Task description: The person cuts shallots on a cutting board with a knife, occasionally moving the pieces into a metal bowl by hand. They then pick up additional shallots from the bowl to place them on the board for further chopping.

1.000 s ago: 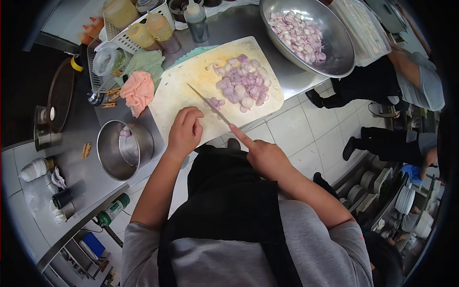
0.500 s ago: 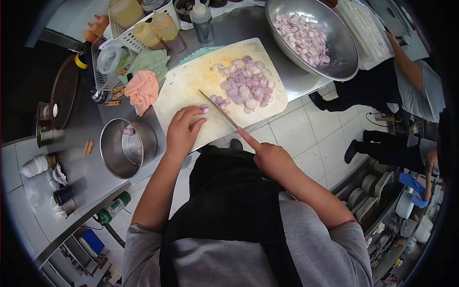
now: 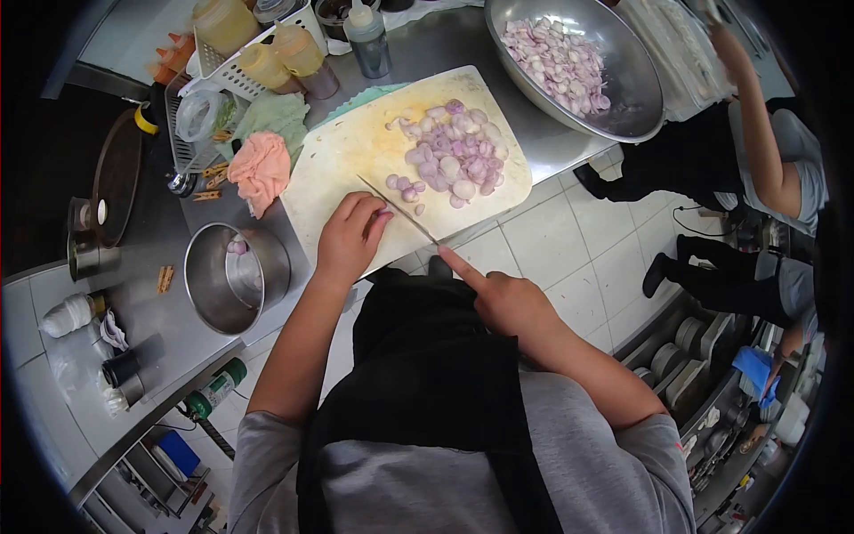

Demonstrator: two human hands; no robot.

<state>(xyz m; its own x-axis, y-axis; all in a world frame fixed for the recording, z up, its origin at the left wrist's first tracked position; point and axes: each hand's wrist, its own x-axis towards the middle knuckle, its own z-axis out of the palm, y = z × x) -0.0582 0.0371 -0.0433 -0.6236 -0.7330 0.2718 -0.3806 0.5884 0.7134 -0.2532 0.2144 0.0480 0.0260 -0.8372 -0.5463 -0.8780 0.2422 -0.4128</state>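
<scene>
My right hand (image 3: pixel 503 298) grips a knife (image 3: pixel 400 211), its index finger stretched along the spine and the handle hidden in the palm. The blade lies slantwise over the near side of a white cutting board (image 3: pixel 329 169). Left of the blade, my left hand (image 3: pixel 350 236) pinches a shallot (image 3: pixel 384 212) against the board, its fingertips close to the blade. A few cut shallot pieces (image 3: pixel 406 187) lie just beyond the blade. Farther right on the board is a pile of sliced shallots (image 3: pixel 458 156).
A large metal bowl (image 3: pixel 636 98) of sliced shallots stands at the back right. Left of the board are a steel pot (image 3: pixel 200 294) with shallots inside, a pink cloth (image 3: pixel 260 169) and clothespins (image 3: pixel 165 279). Squeeze bottles (image 3: pixel 369 44) stand behind. Two people (image 3: pixel 774 169) are on the right.
My left fingers have closed in around the shallot, and the blade has moved slightly left and down beside it. More small pieces lie beyond the blade. The people at right have moved their arms.
</scene>
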